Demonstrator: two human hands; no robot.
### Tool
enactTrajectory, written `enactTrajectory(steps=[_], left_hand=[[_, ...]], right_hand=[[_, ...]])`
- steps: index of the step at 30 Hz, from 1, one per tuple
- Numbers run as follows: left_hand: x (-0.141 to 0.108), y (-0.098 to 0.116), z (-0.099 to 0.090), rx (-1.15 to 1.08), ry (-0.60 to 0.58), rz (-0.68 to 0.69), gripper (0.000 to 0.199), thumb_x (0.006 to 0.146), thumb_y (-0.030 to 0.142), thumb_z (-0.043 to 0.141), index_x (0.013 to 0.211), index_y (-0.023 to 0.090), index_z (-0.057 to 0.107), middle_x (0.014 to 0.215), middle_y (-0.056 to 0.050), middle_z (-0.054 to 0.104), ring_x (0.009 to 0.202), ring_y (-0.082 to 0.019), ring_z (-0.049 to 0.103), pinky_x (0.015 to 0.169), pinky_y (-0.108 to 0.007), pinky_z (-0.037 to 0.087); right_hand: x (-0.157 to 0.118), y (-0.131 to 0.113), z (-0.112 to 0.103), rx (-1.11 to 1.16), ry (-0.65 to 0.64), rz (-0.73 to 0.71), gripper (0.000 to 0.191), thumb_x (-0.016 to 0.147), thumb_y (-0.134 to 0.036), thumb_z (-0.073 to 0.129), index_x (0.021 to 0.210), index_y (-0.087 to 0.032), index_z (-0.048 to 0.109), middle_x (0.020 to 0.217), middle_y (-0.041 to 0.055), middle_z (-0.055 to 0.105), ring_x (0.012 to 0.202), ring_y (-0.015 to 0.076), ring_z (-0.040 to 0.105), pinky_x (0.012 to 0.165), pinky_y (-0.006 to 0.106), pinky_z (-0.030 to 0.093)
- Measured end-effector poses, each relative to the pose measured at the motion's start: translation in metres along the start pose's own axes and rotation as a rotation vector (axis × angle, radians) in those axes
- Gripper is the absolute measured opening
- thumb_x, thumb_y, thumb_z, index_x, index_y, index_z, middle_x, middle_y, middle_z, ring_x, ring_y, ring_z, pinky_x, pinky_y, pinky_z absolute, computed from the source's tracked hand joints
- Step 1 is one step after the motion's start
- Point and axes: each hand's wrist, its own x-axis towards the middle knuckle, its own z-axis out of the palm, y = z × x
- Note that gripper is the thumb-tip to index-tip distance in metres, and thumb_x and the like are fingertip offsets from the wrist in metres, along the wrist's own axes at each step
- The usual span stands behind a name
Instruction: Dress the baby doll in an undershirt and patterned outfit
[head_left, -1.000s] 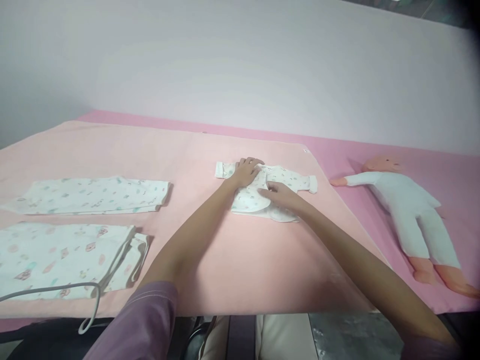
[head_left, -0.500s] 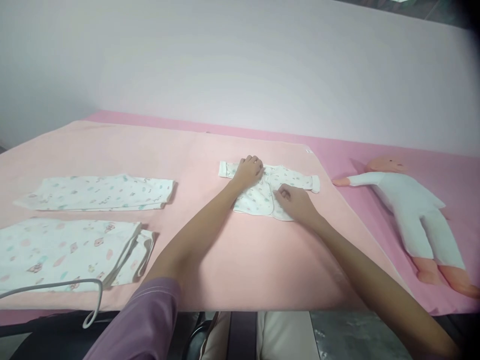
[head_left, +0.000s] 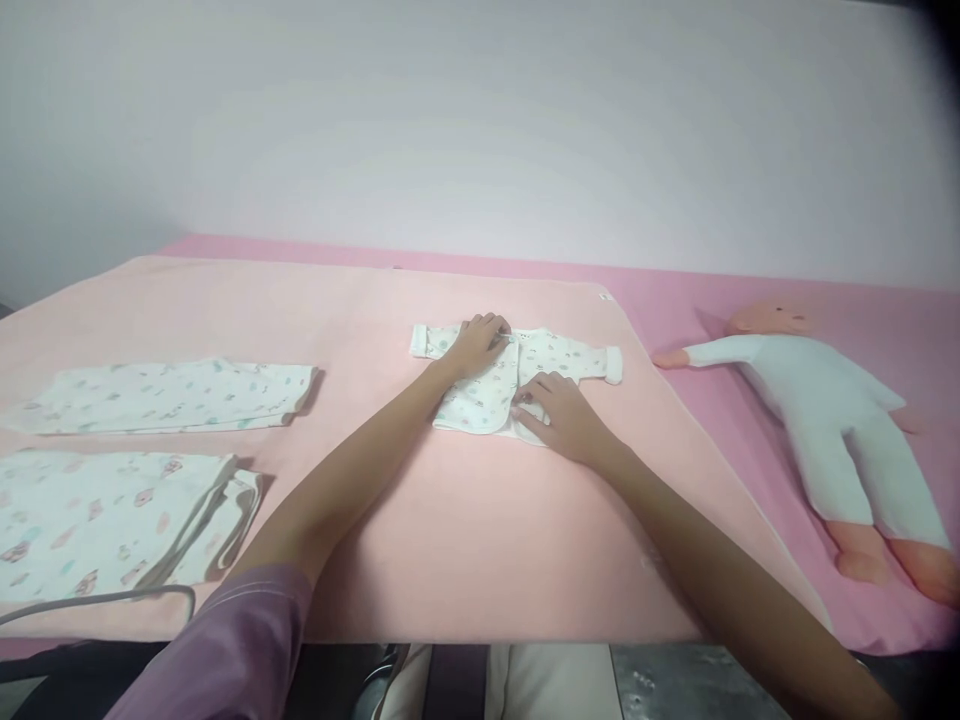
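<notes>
A small white baby shirt with a tiny print lies flat, front up, its cuffed sleeves spread to both sides. My left hand rests on its upper left chest near the neckline, fingers slightly bent and lying over the cloth. At the lower front, my right hand touches the shirt beside the edge of the front flap. Its thumb and index finger are apart, with cloth showing between them. Under my palms the cloth is hidden.
A peach mat covers much of the pink table. Two folded printed white cloths lie at left, with a grey cable in front. On the right lies a baby doll in white. A pale wall stands behind.
My right hand has opened from a closed pinch and sits lower on the shirt front. The front flap's edge now shows more clearly. The view has shifted slightly right.
</notes>
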Motion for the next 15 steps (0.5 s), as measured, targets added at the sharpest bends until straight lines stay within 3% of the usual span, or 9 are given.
enactTrajectory(steps=[4, 9, 12, 15], left_hand=[[0.000, 0.003, 0.003, 0.003, 0.027, -0.029, 0.025, 0.112, 0.033, 0.052, 0.129, 0.024, 0.068, 0.131, -0.011, 0.071, 0.121, -0.032, 0.063, 0.112, -0.052, 0.043], [-0.003, 0.005, 0.006, 0.089, 0.002, -0.021, 0.030, 0.114, 0.035, 0.051, 0.134, 0.025, 0.070, 0.138, -0.013, 0.070, 0.127, -0.035, 0.061, 0.114, -0.054, 0.044], [-0.004, 0.010, 0.004, 0.143, 0.009, -0.015, 0.033, 0.113, 0.034, 0.050, 0.139, 0.024, 0.069, 0.145, -0.013, 0.068, 0.130, -0.036, 0.061, 0.115, -0.054, 0.045], [-0.008, 0.016, -0.002, 0.242, 0.069, -0.019, 0.040, 0.110, 0.025, 0.050, 0.147, 0.021, 0.065, 0.152, -0.016, 0.064, 0.133, -0.036, 0.061, 0.115, -0.054, 0.045]], right_hand=[[0.005, -0.014, 0.008, 0.173, 0.043, 0.181, 0.031, 0.111, -0.053, 0.066, 0.100, -0.024, 0.072, 0.099, 0.0038, 0.072, 0.099, 0.0237, 0.065, 0.098, 0.041, 0.047], [0.010, -0.024, 0.017, 0.208, 0.047, 0.327, 0.023, 0.100, -0.036, 0.072, 0.083, -0.023, 0.064, 0.083, -0.0006, 0.068, 0.084, 0.0198, 0.062, 0.088, 0.037, 0.045], [0.008, -0.022, 0.016, 0.119, 0.078, 0.310, 0.022, 0.095, -0.032, 0.073, 0.079, -0.023, 0.060, 0.081, -0.0006, 0.067, 0.082, 0.0203, 0.061, 0.089, 0.039, 0.045], [0.003, -0.017, 0.012, -0.008, 0.164, 0.191, 0.013, 0.094, -0.031, 0.076, 0.095, -0.023, 0.066, 0.099, 0.0047, 0.074, 0.097, 0.0269, 0.066, 0.098, 0.045, 0.048]])
